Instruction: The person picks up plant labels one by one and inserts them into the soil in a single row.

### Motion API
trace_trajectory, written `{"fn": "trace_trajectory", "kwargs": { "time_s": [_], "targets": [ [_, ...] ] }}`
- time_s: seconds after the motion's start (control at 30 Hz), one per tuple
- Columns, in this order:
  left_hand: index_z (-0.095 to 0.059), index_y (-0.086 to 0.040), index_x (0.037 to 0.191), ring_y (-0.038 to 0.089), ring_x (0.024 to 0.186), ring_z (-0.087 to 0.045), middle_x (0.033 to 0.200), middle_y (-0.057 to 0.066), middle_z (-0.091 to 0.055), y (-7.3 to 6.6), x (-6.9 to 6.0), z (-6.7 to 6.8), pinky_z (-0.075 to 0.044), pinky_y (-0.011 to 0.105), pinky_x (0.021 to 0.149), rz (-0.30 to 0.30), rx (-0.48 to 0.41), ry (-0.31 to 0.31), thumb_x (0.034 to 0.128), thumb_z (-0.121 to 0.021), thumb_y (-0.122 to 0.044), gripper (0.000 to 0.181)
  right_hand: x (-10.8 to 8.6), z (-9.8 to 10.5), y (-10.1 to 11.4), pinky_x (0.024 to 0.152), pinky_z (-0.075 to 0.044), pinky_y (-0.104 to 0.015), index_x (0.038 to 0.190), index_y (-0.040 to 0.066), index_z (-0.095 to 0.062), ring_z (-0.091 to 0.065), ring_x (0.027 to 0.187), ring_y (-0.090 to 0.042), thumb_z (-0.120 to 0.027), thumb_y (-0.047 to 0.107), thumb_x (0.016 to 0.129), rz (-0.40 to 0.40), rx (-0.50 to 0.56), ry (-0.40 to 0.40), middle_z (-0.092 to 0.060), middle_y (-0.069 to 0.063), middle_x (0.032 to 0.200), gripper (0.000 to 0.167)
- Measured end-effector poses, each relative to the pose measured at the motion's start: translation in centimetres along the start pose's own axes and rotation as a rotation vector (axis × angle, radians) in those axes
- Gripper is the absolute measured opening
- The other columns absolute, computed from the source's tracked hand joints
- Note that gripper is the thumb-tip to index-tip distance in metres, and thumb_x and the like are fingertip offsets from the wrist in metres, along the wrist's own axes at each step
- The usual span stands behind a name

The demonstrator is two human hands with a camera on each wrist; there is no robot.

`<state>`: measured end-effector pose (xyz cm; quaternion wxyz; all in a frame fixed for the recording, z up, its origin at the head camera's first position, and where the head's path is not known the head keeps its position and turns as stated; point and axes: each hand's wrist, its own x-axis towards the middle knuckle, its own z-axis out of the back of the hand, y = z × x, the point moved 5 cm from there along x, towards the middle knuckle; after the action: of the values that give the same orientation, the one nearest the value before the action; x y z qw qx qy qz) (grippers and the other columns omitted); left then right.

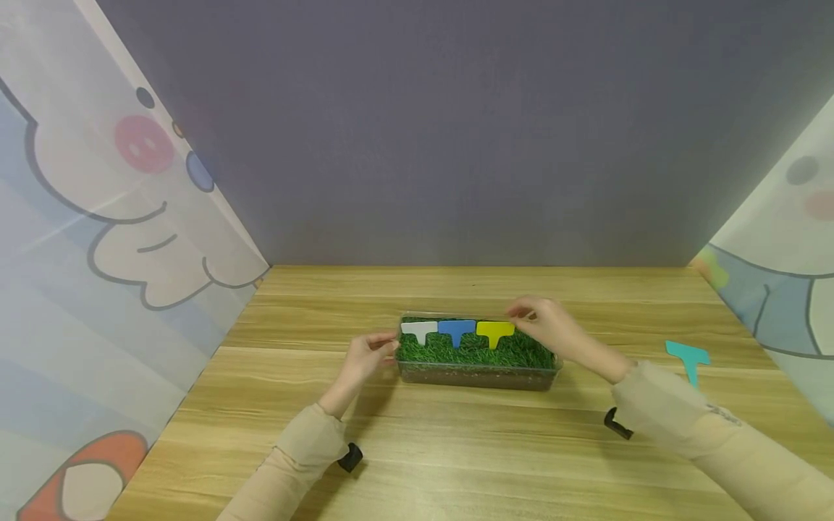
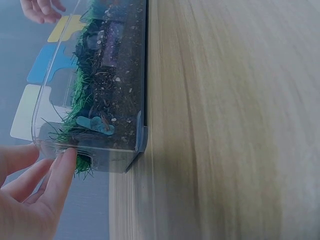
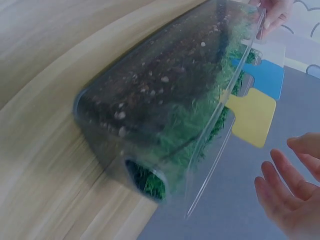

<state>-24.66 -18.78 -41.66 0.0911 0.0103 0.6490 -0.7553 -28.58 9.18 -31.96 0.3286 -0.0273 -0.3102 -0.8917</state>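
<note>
A clear plastic planter box [image 1: 478, 376] holds dark soil topped with green grass [image 1: 459, 356]. T-shaped plant labels stand in a row along its far side: white [image 1: 419, 330], blue [image 1: 457, 328] and yellow [image 1: 495, 330]. At the box's left end, my left hand [image 1: 361, 360] grips the rim and end wall between thumb and fingers. Just right of the yellow label hovers my right hand [image 1: 552, 327]; in the right wrist view its loosely bent fingers [image 3: 280, 187] hold nothing and are apart from the label.
To the right on the wooden table [image 1: 482, 463] lies a teal T-shaped label [image 1: 689, 356]. A grey wall [image 1: 456, 130] rises behind the table. Cartoon-printed cloth hangs at the left [image 1: 72, 289] and right. Dark clips [image 1: 350, 457] stick out by both sleeves.
</note>
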Motion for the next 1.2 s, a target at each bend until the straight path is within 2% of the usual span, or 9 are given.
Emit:
{"fn": "trace_trajectory", "kwargs": {
  "time_s": [0.37, 0.53, 0.83, 1.03, 1.2],
  "targets": [
    [-0.057, 0.009, 0.110, 0.026, 0.084, -0.061, 0.106, 0.025, -0.058, -0.1, 0.1, 0.0, -0.056, 0.032, 0.073, -0.001, -0.002, 0.001, 0.0835, -0.057, 0.000, 0.028, -1.4, 1.9, -1.2, 0.075, -0.052, -0.044, 0.097, -0.006, -0.062, -0.059, 0.083, -0.028, -0.056, -0.005, 0.080, -0.034, -0.029, 0.005, -0.064, -0.016, 0.092, 0.017],
    [-0.057, 0.009, 0.109, 0.025, 0.084, -0.061, 0.106, 0.024, -0.059, -0.1, 0.0, 0.0, -0.056, 0.033, 0.073, 0.003, -0.005, -0.001, 0.0832, -0.057, 0.000, 0.028, -2.1, 2.5, -2.1, 0.074, -0.053, -0.044, 0.095, -0.006, -0.062, -0.059, 0.080, -0.027, -0.057, -0.005, 0.079, -0.020, -0.054, -0.006, -0.064, -0.015, 0.090, 0.016],
    [-0.057, 0.009, 0.110, 0.029, 0.087, -0.061, 0.108, 0.025, -0.058, -0.1, 0.0, 0.0, -0.056, 0.033, 0.074, -0.002, 0.008, 0.004, 0.0842, -0.056, 0.000, 0.028, -3.8, 3.9, -4.1, 0.072, -0.053, -0.044, 0.097, -0.006, -0.061, -0.058, 0.081, -0.030, -0.056, -0.004, 0.081, -0.064, -0.099, -0.018, -0.063, -0.018, 0.092, 0.016],
    [-0.057, 0.009, 0.110, 0.026, 0.085, -0.061, 0.108, 0.025, -0.057, -0.1, -0.1, -0.1, -0.056, 0.034, 0.074, -0.001, 0.000, 0.004, 0.0840, -0.056, 0.000, 0.028, -4.8, 4.8, -5.9, 0.071, -0.052, -0.047, 0.099, -0.008, -0.059, -0.058, 0.082, -0.033, -0.056, -0.001, 0.084, -0.102, -0.120, -0.023, -0.062, -0.021, 0.093, 0.017],
    [-0.057, 0.009, 0.110, 0.026, 0.086, -0.061, 0.109, 0.025, -0.057, 0.0, -0.1, 0.0, -0.055, 0.035, 0.074, -0.001, -0.003, 0.004, 0.0840, -0.056, 0.000, 0.028, -5.7, 5.3, -7.3, 0.067, -0.053, -0.045, 0.096, -0.008, -0.060, -0.058, 0.078, -0.033, -0.057, -0.003, 0.082, -0.101, -0.158, -0.036, -0.062, -0.021, 0.090, 0.016]
  ]
}}
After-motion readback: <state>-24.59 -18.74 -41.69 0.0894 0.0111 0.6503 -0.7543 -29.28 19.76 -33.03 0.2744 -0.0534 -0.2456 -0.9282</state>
